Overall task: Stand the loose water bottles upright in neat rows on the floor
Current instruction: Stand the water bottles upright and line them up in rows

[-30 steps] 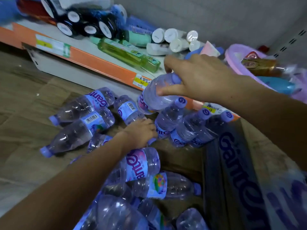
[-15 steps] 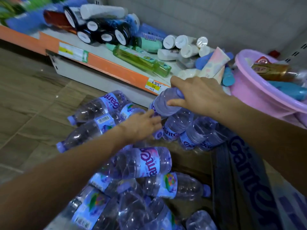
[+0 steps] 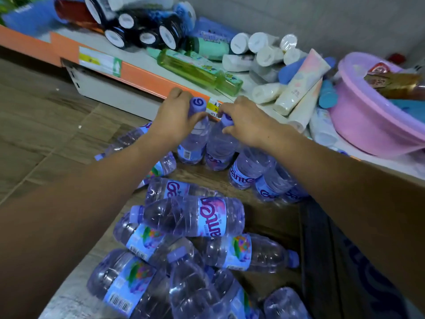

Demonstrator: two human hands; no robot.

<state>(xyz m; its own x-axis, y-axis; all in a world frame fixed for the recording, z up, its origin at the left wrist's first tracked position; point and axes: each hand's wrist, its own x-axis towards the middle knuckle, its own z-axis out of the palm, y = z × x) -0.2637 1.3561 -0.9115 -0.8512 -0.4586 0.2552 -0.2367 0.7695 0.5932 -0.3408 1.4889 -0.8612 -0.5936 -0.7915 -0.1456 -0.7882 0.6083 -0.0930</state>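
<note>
Left hand (image 3: 174, 124), fingers clamped round neck of upright bottle (image 3: 194, 139) | right hand (image 3: 247, 122), fingers pinched on cap of neighbouring bottle (image 3: 219, 146), the two touching | loose bottles (image 3: 193, 216) lying below both wrists | wood-look floor (image 3: 46, 125); cluttered low shelf (image 3: 142, 75) beyond fingertips.

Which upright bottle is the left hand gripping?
The leftmost upright bottle, its purple cap showing above the left hand; the right hand covers its neighbour's cap.
</note>
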